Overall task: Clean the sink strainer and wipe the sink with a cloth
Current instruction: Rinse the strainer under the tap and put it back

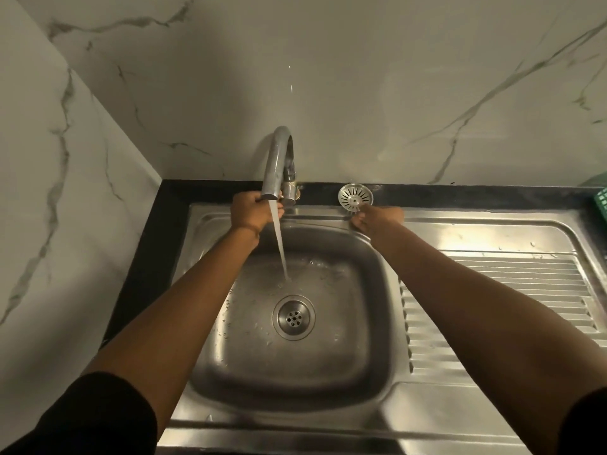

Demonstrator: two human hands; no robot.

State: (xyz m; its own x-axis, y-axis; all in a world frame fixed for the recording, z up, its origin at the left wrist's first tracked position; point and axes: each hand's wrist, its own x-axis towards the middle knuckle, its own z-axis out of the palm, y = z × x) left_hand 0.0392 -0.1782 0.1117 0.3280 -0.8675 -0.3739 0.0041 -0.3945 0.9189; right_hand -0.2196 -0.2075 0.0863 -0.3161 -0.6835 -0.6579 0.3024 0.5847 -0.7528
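Observation:
A round metal sink strainer (pixel 355 197) lies on the black ledge behind the steel sink (pixel 387 290). My right hand (pixel 374 220) reaches up to it, and its fingertips touch the strainer's near edge. My left hand (pixel 251 213) is closed around the base of the chrome tap (pixel 277 162). Water runs from the spout in a stream into the basin, just above the open drain (pixel 293 317). No cloth is in view.
A ribbed steel drainboard (pixel 502 300) stretches to the right of the basin. A green basket (pixel 601 205) shows at the right edge. Marble walls close off the back and the left, and a black counter strip (pixel 157 231) borders the sink's left side.

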